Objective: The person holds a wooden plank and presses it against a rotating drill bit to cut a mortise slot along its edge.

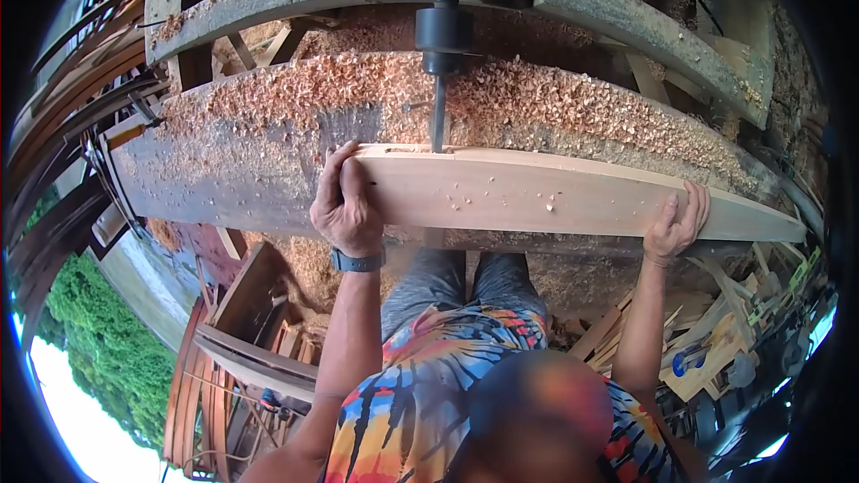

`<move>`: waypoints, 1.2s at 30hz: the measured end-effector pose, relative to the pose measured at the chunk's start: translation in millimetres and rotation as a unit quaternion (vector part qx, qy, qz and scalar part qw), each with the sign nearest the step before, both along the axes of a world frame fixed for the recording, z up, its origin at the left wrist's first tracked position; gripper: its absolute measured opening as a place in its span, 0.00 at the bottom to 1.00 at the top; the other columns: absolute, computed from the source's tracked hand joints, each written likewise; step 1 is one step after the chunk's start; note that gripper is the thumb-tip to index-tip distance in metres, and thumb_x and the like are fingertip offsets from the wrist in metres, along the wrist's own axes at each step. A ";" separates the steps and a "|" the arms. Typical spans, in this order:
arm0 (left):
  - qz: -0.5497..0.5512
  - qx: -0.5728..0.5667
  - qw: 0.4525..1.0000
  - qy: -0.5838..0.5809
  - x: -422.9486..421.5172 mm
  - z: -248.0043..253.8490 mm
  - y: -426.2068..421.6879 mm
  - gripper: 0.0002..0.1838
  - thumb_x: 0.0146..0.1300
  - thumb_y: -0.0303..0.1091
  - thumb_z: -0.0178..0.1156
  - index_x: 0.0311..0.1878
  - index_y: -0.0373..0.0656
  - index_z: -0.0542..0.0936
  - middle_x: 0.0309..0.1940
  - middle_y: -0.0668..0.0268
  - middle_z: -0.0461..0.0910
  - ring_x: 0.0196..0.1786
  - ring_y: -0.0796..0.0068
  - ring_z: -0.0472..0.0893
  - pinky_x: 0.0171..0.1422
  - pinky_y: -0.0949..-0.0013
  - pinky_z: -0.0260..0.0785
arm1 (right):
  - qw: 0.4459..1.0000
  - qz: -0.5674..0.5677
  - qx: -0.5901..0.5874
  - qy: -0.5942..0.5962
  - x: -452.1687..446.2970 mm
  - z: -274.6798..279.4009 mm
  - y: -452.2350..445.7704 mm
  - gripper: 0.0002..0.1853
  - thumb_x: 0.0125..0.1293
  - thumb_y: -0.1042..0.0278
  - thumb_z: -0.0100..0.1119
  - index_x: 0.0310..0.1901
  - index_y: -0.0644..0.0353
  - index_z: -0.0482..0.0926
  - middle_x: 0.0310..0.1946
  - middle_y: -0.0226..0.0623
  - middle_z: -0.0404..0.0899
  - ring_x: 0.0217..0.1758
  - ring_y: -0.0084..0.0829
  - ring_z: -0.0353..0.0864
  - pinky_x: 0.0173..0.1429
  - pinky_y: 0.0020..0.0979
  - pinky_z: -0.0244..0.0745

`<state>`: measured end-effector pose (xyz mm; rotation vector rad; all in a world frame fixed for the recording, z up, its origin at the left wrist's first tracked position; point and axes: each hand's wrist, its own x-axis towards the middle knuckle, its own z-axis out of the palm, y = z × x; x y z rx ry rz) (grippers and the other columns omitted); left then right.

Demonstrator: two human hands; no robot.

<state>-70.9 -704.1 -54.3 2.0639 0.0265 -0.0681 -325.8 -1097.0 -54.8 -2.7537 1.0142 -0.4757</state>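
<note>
A long pale wooden board (pixel 519 192) lies across the shavings-strewn bench. My left hand (pixel 349 201), with a dark watch on the wrist, grips its left end, fingers bent over the top edge. Toward the board's right part, my right hand (pixel 680 222) holds the lower side, fingers pointing up over its face. A drill-like bit (pixel 438 116) hangs from a dark chuck (pixel 443 31), and its tip meets the board's top edge beside a narrow slot (pixel 413 151). A few chips lie on the board's face.
Curly wood shavings (pixel 537 107) are heaped behind the board on the dark bench (pixel 215 179). Thick wooden beams (pixel 644 31) run along the far side. Stacked strips stand at the left, a wooden frame (pixel 259 362) at the lower left, and scrap wood (pixel 716 340) at the lower right.
</note>
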 end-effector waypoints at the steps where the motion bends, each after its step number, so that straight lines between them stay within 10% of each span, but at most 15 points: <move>1: -0.003 -0.004 1.000 -0.005 4.4 -1.5 -1.6 0.14 0.81 0.31 0.60 0.58 0.32 0.87 0.51 0.59 0.90 0.54 0.73 0.86 0.63 0.68 0.76 | 1.000 -0.003 -0.001 0.002 2.1 -0.3 -1.2 0.22 0.75 0.55 0.58 0.57 0.68 0.82 0.58 0.50 0.82 0.69 0.54 0.74 0.77 0.53 0.64; 30: -0.001 -0.037 0.999 0.016 32.4 6.9 -38.3 0.13 0.81 0.32 0.60 0.57 0.36 0.88 0.51 0.61 0.90 0.54 0.73 0.86 0.63 0.68 0.76 | 1.000 -0.027 0.006 -0.012 17.4 -0.5 -18.6 0.20 0.73 0.58 0.62 0.58 0.66 0.82 0.59 0.48 0.82 0.71 0.55 0.73 0.78 0.53 0.62; 36: 0.026 -0.055 0.998 0.024 38.2 -0.7 -41.1 0.12 0.80 0.31 0.61 0.56 0.35 0.88 0.51 0.61 0.91 0.53 0.74 0.87 0.61 0.70 0.77 | 0.999 0.033 -0.015 0.010 16.0 5.7 -22.8 0.32 0.75 0.41 0.56 0.61 0.65 0.81 0.61 0.48 0.81 0.73 0.55 0.72 0.78 0.55 0.60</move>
